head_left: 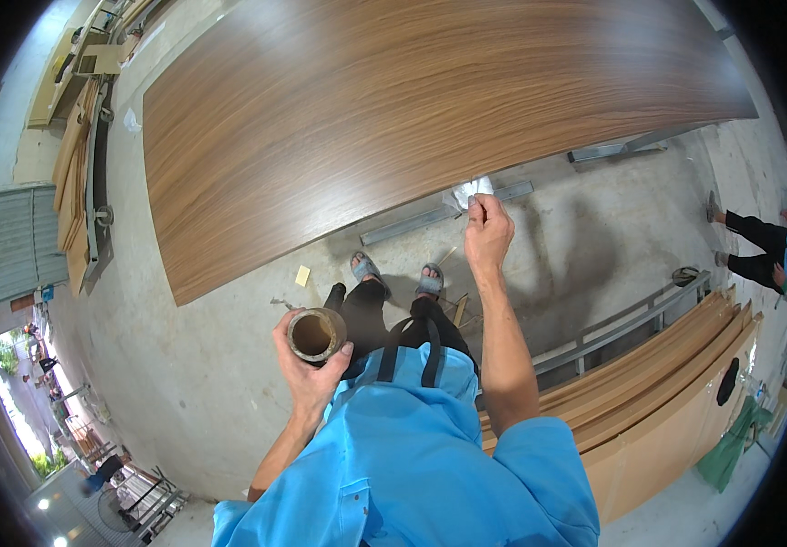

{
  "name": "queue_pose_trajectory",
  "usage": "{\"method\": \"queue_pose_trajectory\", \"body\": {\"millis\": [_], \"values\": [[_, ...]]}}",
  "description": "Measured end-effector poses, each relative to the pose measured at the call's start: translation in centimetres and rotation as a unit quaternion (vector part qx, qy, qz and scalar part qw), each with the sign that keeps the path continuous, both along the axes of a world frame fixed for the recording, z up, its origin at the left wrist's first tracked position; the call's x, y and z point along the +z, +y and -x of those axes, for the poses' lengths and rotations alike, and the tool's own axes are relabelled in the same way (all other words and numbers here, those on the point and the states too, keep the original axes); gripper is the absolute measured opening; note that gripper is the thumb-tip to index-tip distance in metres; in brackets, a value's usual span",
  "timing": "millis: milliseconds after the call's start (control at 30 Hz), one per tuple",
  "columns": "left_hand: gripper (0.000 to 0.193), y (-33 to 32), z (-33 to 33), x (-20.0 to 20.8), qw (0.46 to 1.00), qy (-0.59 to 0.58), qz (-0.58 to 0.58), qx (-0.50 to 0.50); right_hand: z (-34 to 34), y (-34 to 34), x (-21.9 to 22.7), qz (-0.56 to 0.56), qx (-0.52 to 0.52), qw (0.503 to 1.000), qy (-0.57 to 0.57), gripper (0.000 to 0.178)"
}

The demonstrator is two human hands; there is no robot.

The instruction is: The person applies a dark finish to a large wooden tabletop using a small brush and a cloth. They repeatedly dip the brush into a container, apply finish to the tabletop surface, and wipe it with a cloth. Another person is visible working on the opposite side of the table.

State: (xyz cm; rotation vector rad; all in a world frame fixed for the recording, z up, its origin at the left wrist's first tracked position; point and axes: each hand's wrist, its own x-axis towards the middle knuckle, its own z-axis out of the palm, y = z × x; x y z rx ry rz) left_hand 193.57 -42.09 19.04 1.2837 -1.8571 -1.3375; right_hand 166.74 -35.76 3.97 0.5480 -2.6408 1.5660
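My left hand [303, 379] is wrapped around a round, open-topped container [294, 345] with a worn rim and a brownish inside; whatever it contains is hard to make out. My right hand [490, 239] reaches forward with its fingers pinched together. Just past those fingertips is a crumpled white piece [476, 187], beside the near edge of a large wood-grain panel [393, 100]. I cannot tell whether the white piece is in my grip or lies behind it. Anything small between the fingers is hidden.
Below the panel, a grey metal bar [446, 213] runs along the floor. At right, brown boards [626, 401] are stacked beside a metal rail [635, 321]. Another person [758, 239] stands at far right. More boards lean on a trolley [97, 173] at left. A yellowish scrap [302, 276] lies on the floor.
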Motion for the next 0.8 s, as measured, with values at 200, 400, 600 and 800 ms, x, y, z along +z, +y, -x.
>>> {"method": "queue_pose_trajectory", "body": {"millis": [200,400,600,800], "values": [[0.075,-0.1,0.4,-0.2,0.999,-0.020,0.031,-0.015,-3.6,-1.7,-0.1,0.002,0.166,0.982,-0.095,0.008],[0.076,-0.1,0.5,-0.2,1.000,-0.009,0.015,0.004,-4.2,-2.1,-0.2,0.038,0.074,0.991,-0.101,0.008],[0.078,-0.5,1.4,-1.2,1.000,-0.008,0.007,0.008,-5.1,-2.4,4.0,0.050,0.169,0.974,-0.142,0.005],[0.078,-1.3,4.0,-2.4,0.997,0.012,0.060,-0.047,-3.5,2.9,15.6,0.048,0.363,0.926,-0.086,0.011]]}}
